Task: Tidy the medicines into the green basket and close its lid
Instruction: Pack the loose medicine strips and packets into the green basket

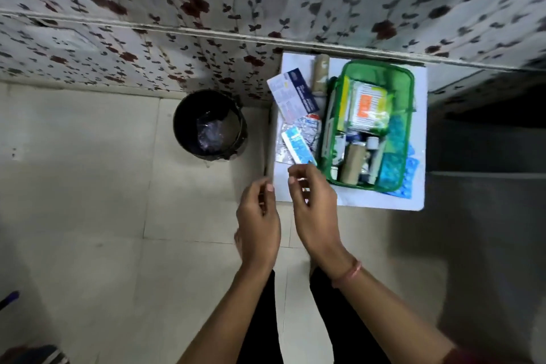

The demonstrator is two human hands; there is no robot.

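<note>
Standing lengthwise — green basket [407, 115]; toward wall.

Black waste bin [209, 124] with crumpled plastic inside on the pale tiled floor [88, 186], against the floral-patterned wall [147, 23], just left of the white bench [419, 139]

free: bare near edge of white surface [369, 201], open floor [118, 186] left | blocked: green basket [406, 97] packed full, loose medicine packs [295, 115] left of it, wall behind

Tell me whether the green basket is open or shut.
Open: the green basket shows boxes and bottles inside from above, with no lid covering them.
</note>
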